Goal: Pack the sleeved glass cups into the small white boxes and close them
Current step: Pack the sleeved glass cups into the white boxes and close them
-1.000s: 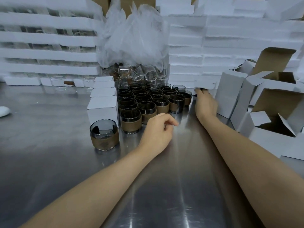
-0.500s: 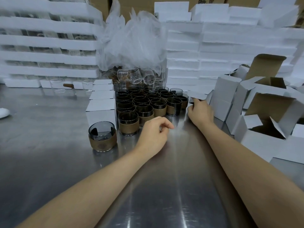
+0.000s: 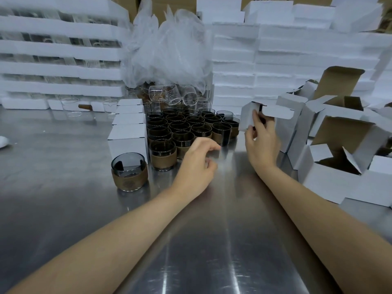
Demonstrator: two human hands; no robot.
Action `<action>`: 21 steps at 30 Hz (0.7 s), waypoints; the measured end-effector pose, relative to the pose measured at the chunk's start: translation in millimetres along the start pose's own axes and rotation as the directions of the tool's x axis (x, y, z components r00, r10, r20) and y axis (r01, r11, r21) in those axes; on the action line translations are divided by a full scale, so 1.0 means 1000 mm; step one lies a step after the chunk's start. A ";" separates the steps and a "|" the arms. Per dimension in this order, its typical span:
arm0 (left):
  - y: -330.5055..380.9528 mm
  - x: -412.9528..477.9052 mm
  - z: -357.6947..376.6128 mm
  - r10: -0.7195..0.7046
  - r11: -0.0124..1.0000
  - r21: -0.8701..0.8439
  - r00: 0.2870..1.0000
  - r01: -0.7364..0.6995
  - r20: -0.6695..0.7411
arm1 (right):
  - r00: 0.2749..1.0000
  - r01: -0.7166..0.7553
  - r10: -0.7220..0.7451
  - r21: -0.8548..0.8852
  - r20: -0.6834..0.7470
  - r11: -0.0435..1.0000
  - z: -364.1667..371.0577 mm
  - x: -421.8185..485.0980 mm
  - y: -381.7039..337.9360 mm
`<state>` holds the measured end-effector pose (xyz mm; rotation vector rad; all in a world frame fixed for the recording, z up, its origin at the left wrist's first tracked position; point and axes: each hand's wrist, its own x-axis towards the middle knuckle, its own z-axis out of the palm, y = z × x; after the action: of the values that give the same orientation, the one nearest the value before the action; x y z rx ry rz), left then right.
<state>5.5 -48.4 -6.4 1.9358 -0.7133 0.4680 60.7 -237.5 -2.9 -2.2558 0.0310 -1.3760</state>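
Right grip (image 3: 262, 143) pinching a tilted small white box (image 3: 247, 118), flap open; left grip (image 3: 196, 166) loosely curled, holding nothing, just beside the sleeved glass cups (image 3: 184, 128) on the tabletop (image 3: 212, 230).

The scene is taken by one wide-angle camera worn on the head, aimed forward and down across the steel table (image 3: 63, 209). The tabletop is viewed from close above, and the lower frame is filled by it. The left hand (image 3: 197, 166) and the right hand (image 3: 263, 143), with a small white box (image 3: 247, 117) gripped in it, are caught mid-frame at arm's length. The foam stacks (image 3: 63, 66) along the far edge are reached at the top.
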 end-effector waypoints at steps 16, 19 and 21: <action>0.000 -0.001 -0.003 -0.170 0.975 -0.128 0.982 0.180 0.083 | 0.992 0.024 -0.068 0.372 0.105 0.928 -0.057 -0.028 -0.083; -0.004 -0.002 -0.003 -0.135 0.986 -0.083 0.984 0.146 0.120 | 0.983 0.025 -0.064 0.219 0.174 0.975 -0.055 -0.020 -0.065; -0.002 -0.003 -0.003 -0.119 0.992 -0.032 0.981 0.125 0.150 | 0.966 -0.010 -0.051 0.232 0.254 0.973 -0.053 -0.016 -0.056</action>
<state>4.7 -43.7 -8.1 1.9770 -0.6872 0.2343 -4.2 -204.9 27.3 -2.2209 -0.2309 -1.0248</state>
